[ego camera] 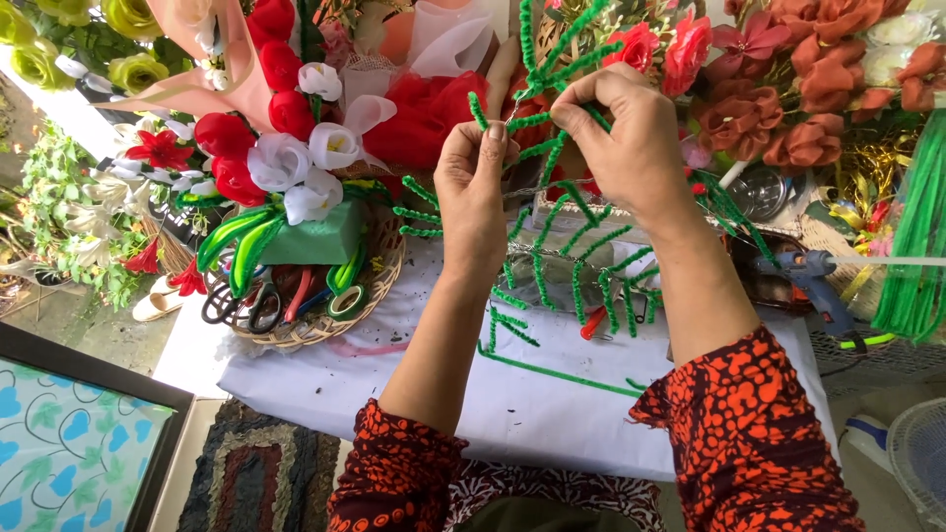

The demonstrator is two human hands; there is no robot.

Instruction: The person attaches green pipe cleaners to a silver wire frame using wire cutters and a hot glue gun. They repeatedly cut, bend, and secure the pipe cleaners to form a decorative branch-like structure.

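Two hands work above the surface (552,414): the left hand (471,177) and the right hand (621,138). One branched green pipe-cleaner stem (562,246) hangs between them, and one single straight green pipe cleaner (557,372) lies on the white sheet. One wicker basket (379,281) stands at the left, carrying one green foam block (313,236) and one roll of green tape (347,300). One blue glue gun (813,281) lies at the right. One framed picture (74,443) leans at bottom left.
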